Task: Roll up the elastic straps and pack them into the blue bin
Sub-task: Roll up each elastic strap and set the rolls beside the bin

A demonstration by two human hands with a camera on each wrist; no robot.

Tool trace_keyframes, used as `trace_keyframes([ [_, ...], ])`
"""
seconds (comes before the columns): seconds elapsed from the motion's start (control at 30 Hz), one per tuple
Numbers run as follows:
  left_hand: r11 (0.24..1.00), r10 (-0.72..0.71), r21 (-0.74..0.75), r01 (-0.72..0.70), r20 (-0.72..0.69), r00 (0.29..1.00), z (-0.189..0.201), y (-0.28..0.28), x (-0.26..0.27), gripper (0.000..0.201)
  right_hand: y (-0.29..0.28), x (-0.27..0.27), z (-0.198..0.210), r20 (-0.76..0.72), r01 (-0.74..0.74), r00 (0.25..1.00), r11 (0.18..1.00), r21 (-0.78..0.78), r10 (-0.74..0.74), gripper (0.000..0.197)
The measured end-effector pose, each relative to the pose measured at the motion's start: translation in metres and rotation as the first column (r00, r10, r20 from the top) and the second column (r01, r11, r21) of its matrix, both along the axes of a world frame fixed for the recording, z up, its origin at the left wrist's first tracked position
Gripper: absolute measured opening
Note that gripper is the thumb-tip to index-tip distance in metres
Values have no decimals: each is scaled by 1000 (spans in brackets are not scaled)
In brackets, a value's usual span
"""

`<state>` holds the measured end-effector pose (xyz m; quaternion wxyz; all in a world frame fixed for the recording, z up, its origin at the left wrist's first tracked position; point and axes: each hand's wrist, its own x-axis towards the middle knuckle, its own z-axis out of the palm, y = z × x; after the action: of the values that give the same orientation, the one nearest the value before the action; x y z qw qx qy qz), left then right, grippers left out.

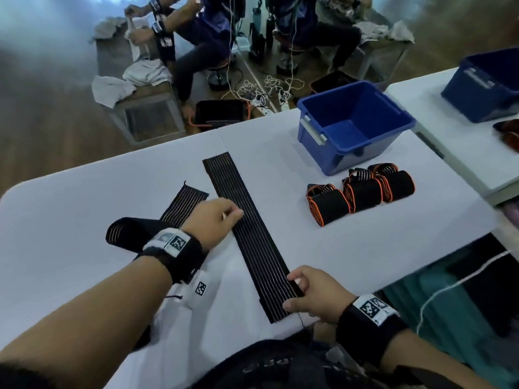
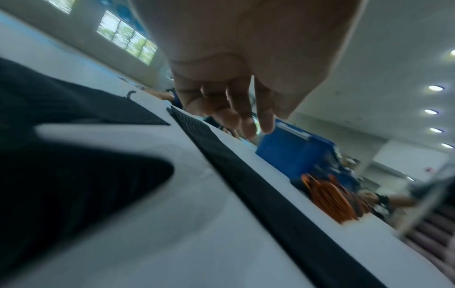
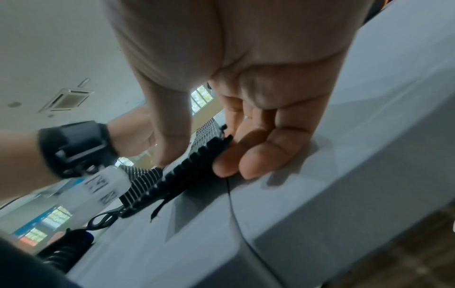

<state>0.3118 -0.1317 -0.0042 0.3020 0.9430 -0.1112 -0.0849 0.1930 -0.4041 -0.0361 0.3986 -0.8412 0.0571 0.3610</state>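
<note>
A long black elastic strap with thin orange stripes lies flat and unrolled across the white table. My right hand pinches its near end at the table's front edge; the right wrist view shows my thumb on top of the strap and fingers under its corner. My left hand rests relaxed fingers at the strap's left edge, midway along. In the left wrist view these fingers hang straight over the strap. The blue bin stands empty at the back right.
A second loose strap lies folded under my left wrist. Three rolled straps with orange edges sit in a row in front of the bin. Another blue bin is on the neighbouring table to the right. People sit at benches beyond the table.
</note>
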Motion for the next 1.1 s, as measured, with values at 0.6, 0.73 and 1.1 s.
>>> trace_keyframes([
  [0.6, 995, 93, -17, -97, -142, 986, -46, -49, -175, 35, -14, 30, 8, 104, -441, 891, 897, -35, 442, 14],
  [0.73, 969, 247, 17, -248, -178, 953, -40, -61, -169, 28, -8, 29, 11, 45, -335, 942, 941, 56, 333, 21],
  [1.1, 889, 442, 13, -457, -284, 851, -34, -72, -162, 21, -10, 35, 12, 117, -213, 970, 977, -4, 212, 19],
])
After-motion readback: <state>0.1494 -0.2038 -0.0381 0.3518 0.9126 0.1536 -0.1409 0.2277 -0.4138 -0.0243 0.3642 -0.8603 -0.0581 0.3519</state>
